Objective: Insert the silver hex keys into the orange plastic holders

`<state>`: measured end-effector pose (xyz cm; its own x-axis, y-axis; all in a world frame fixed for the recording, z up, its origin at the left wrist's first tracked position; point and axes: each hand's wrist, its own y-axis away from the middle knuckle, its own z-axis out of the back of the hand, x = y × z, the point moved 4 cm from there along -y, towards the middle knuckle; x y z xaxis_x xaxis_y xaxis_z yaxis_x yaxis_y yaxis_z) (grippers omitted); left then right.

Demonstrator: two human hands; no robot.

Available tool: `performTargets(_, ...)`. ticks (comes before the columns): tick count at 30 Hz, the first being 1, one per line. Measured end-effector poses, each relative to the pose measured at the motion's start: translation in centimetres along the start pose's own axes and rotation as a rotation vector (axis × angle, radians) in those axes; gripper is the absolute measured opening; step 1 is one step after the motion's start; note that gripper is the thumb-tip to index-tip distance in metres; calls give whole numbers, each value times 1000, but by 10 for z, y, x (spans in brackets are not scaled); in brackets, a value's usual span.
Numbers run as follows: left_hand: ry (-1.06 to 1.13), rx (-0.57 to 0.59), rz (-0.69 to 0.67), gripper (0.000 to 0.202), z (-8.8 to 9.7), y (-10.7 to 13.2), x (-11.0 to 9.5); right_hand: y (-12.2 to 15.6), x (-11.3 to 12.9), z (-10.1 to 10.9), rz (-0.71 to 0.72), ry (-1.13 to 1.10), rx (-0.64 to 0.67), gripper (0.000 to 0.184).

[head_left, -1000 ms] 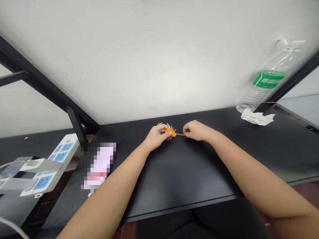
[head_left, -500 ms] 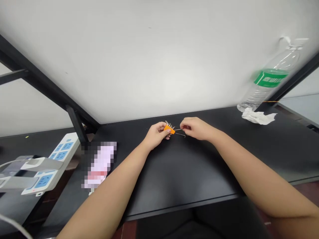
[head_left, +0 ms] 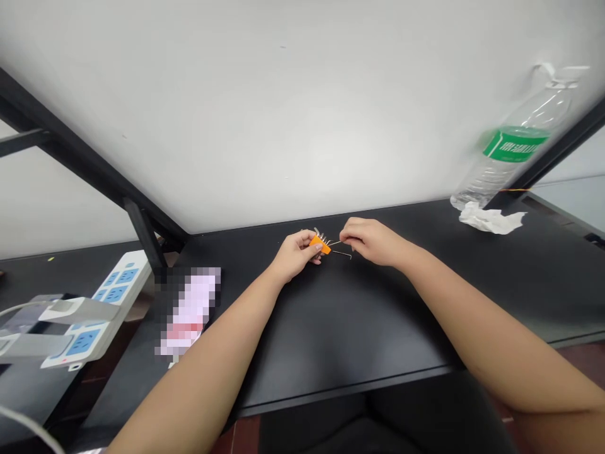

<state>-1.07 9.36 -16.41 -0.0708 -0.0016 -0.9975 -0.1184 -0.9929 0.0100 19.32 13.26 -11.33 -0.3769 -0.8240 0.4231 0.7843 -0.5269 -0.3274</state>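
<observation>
At desk centre | left hand still grips orange holder | right hand grip shifted up, pinching thin key

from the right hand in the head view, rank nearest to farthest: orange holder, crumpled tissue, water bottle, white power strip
1. orange holder: just left of the right hand, pinched in the left hand.
2. crumpled tissue: off to the right on the black table.
3. water bottle: right behind the tissue, slightly farther.
4. white power strip: far left.

Pixel-blurred object beside power strip
</observation>
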Motion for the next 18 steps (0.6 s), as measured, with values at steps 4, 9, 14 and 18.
performTargets(4, -14, 18, 2, 48, 0, 0, -1, 1, 1, 2, 13, -15, 0, 23)
performTargets(9, -41, 43, -8, 47, 0, -1, 0, 2, 7, 2, 27, 34, 17, 26)
performTargets(14, -37, 48, -3, 46, 0, -1, 1, 5, 15, 3, 7, 126, 63, 28)
performTargets(18, -36, 110, -17, 40, -2, -1, 2, 7, 18, 4, 14, 144, 98, 29)
